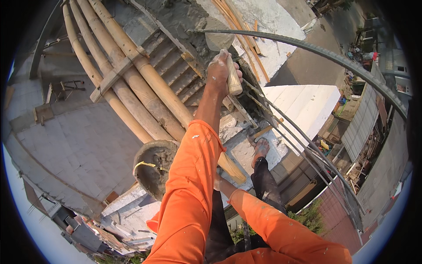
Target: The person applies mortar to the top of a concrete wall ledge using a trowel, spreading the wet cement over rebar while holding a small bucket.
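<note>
Mortar smears my left hand (218,72), which is wrapped round the pale handle of a trowel (233,79) out in front of me. The grey, mortar-coated blade (218,39) is at wet grey mortar (184,20) along a narrow strip. My right forearm passes under the left one; only the wrist of my right hand (225,186) shows, and its fingers are hidden behind the left orange sleeve. Left of that sleeve is a bucket (137,165) containing wet mortar, with a yellow strip across it. The sleeve covers part of the bucket.
Thick bamboo poles (145,83), tied to a wooden crosspiece (115,75), slope past on the left. Beside them is a stepped wooden frame (169,66). A ribbed steel bar (307,43) arches at right, above thinner bars. My bare foot (261,149) stands near a drop toward buildings below.
</note>
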